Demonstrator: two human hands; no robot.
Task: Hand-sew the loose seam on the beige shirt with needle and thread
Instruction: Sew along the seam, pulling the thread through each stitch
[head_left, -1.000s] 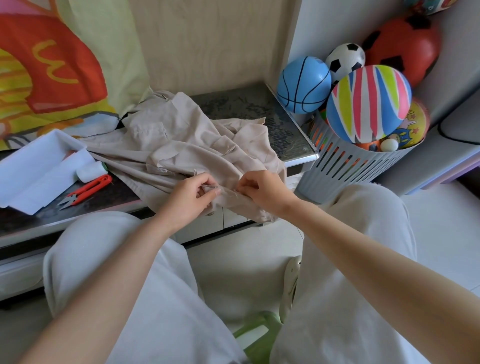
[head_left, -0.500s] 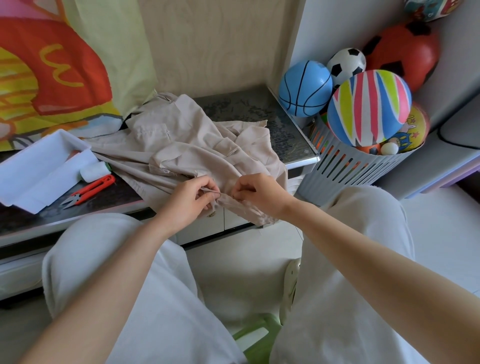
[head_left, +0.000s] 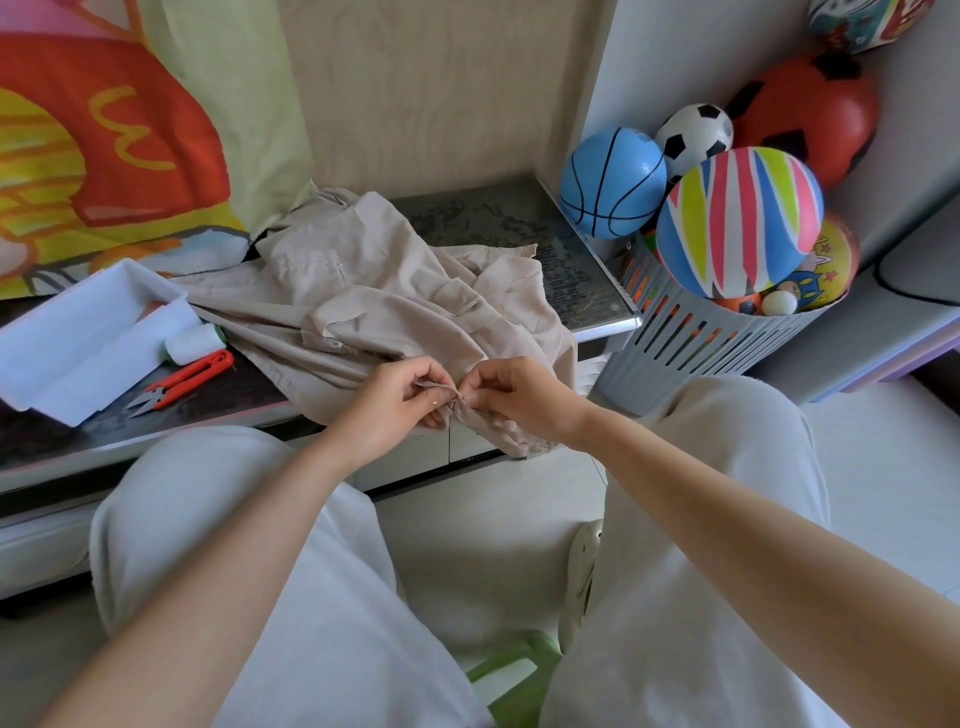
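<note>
We hold the seam of the crumpled beige cloth shirt (head_left: 374, 306) at the front edge of the dark-topped table (head_left: 519, 228). Most of the garment is spread over the tabletop and one corner hangs past the edge. Our left hand (head_left: 395, 405) pinches a small fold of the seam between thumb and curled fingers. Our right hand (head_left: 519, 397) has its thumb and forefinger pressed together on the bunched cloth just beside the left fingertips. The needle is too small to make out, so we cannot tell whether it lies in that pinch.

A second ago our hands are a little apart with the seam stretched between them; now the fingertips nearly touch and the cloth between them is gathered.

The white thread spool (head_left: 192, 345), the red-handled snips (head_left: 182, 382) and the white plastic tray (head_left: 78, 338) lie where they were on the left of the table. The grey slotted basket (head_left: 701, 343) of balls stands to the right.
</note>
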